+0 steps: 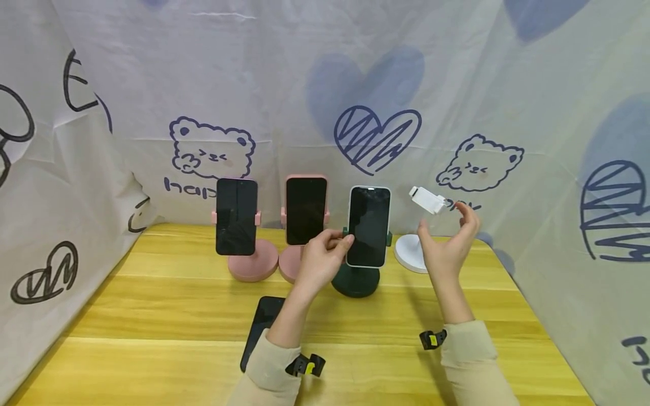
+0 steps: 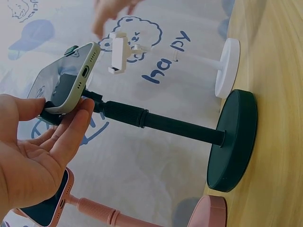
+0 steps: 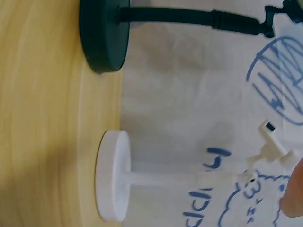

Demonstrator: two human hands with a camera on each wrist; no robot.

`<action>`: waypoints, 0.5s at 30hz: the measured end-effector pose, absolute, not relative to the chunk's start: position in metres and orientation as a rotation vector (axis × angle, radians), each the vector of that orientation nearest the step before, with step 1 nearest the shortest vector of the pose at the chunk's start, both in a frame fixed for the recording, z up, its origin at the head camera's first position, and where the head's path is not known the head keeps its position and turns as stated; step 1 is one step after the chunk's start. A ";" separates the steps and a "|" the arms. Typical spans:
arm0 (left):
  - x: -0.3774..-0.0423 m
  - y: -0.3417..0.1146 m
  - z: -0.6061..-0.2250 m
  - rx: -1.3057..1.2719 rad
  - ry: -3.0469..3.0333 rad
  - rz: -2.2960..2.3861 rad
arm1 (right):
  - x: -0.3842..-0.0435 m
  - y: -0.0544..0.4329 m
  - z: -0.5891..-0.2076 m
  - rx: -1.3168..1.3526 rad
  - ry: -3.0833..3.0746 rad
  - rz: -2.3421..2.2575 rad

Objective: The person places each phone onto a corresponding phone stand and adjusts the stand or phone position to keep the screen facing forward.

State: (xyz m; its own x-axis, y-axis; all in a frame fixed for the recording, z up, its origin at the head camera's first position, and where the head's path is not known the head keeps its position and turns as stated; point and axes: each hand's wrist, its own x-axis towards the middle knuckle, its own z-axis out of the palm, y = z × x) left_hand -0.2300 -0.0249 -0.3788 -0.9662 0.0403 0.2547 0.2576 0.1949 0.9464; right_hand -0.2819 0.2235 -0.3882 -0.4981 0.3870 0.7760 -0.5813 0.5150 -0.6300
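A phone in a pale case [image 1: 369, 225] sits upright in the clamp of a dark green phone stand [image 1: 358, 282]. My left hand [image 1: 325, 254] pinches this phone at its left edge beside the clamp, thumb in front and fingers behind, as the left wrist view shows. To the right is a white phone stand [image 1: 412, 254] whose clamp [image 1: 427, 200] is tilted and holds no phone. My right hand [image 1: 452, 242] is raised just below and right of that clamp, thumb and fingers spread apart with nothing between them. In the right wrist view only part of a finger [image 3: 292, 191] shows.
Two pink phone stands [image 1: 253, 260] are at the left, holding a dark phone [image 1: 236, 217] and a pink-cased phone [image 1: 306, 210]. Another black phone [image 1: 260, 324] lies on the wooden table [image 1: 167, 349], partly under my left forearm. A printed cloth [image 1: 284, 67] hangs behind.
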 end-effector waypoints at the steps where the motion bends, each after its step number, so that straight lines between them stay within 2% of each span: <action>1: -0.230 -0.025 -0.379 -0.287 -2.289 -1.868 | -0.285 0.227 -0.391 0.136 -1.771 1.201; 9: -0.230 -0.025 -0.380 -0.302 -2.275 -1.874 | -0.310 0.246 -0.396 -0.101 -2.109 1.291; 15: -0.230 -0.025 -0.379 -0.301 -2.283 -1.861 | -0.332 0.257 -0.392 -0.125 -2.225 1.211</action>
State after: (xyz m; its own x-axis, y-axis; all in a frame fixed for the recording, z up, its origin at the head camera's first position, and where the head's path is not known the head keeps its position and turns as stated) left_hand -0.2302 -0.0254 -0.3793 -0.9631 0.0421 0.2659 0.2689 0.1958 0.9431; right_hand -0.3318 0.2573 -0.3921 -0.8179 0.3501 0.4565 -0.1931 0.5804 -0.7911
